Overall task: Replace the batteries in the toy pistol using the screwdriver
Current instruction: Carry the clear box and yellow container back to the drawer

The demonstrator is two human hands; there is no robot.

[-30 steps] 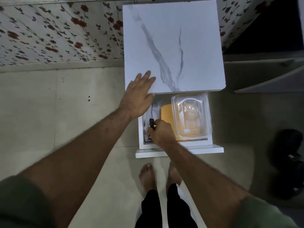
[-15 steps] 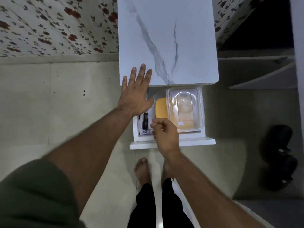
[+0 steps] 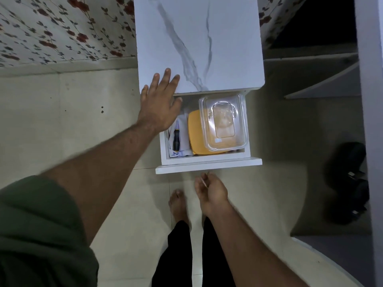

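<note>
Screwdriver [image 3: 176, 139] lies in the drawer [image 3: 207, 165], no pistol visible; your left hand [image 3: 159, 104] rests flat, right hand [image 3: 211, 189] loosely curled, seemingly empty.

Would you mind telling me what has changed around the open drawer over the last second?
The right hand let go of the black-handled screwdriver and drew back out of the white drawer toward the body, fingers loosely curled and holding nothing. The screwdriver now lies in the drawer. The left hand stays flat on the marble-patterned cabinet top.
</note>
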